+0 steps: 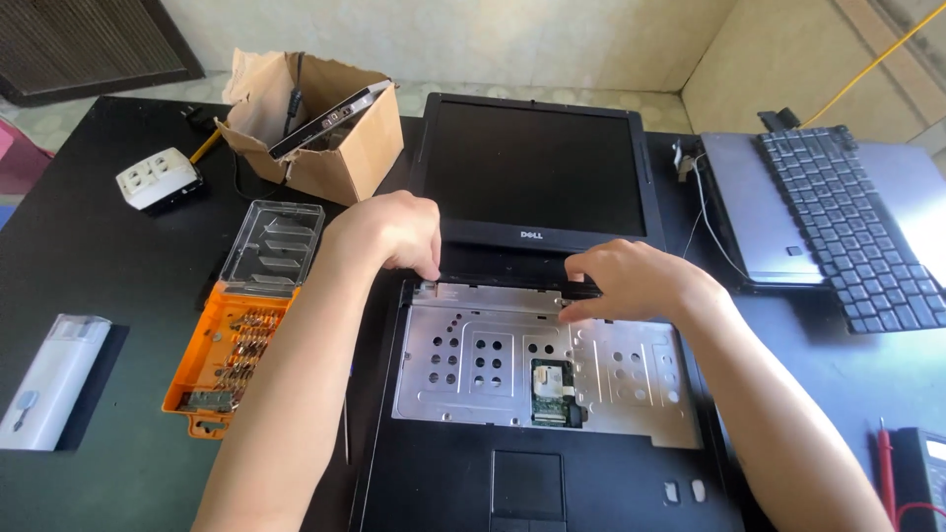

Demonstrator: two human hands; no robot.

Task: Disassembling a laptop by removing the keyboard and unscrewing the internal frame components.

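A black laptop [463, 483] lies open in front of me with its keyboard taken off, so the perforated silver metal plate [443, 355] under it shows. Its dark screen [537, 167] leans back. My left hand [389, 232] rests with fingertips on the plate's far left corner, near the hinge strip. My right hand [631, 281] touches the far edge of the plate near the middle, fingers curled down on the black strip. Whether either hand pinches anything is hidden by the fingers.
An orange screwdriver bit case [232, 360] with a clear lid [274, 246] lies left of the laptop. Behind it are a cardboard box [330, 128] and a white power strip [158, 179]. A loose keyboard [847, 227] lies on another laptop on the right. A thin tool [346, 429] lies beside the laptop.
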